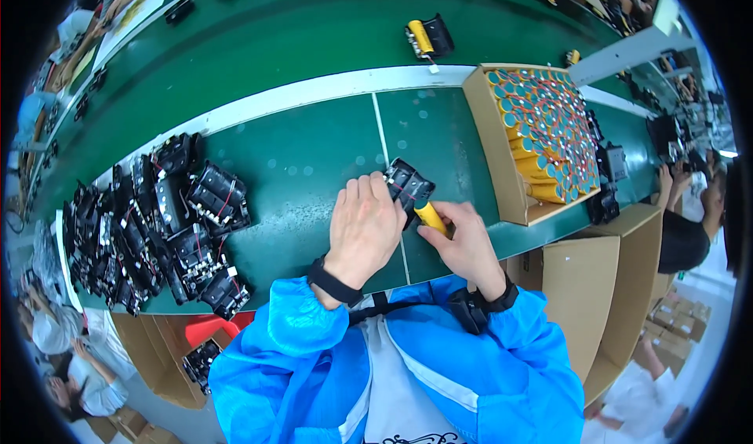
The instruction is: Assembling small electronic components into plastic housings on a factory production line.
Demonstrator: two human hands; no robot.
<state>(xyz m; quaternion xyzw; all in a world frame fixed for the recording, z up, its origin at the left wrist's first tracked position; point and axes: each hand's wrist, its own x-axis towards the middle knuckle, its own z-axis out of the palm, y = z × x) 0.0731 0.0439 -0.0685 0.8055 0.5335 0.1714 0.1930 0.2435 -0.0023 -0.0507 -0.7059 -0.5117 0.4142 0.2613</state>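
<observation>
Left hand [365,224] grasping a black housing [408,181], fingers over its left side, thumb hidden; right hand [471,248] has its grip closed on a yellow battery [431,218] at the housing's lower right edge, seated or only touching, can't tell. Both sit over the middle of the table [302,185], close to the body. Left probably braces the housing so right can angle the battery. Pile [169,209] of housings at left, battery box [496,154] at right, likely so each hand has its own stock in reach. Most room to move is leftward, between pile and hands; gap to the box is tighter. White rail [314,89] bounds the far side, belt [314,36] beyond. Near edge runs close to the jacket [290,365]; carton [576,287] just off it at right.
</observation>
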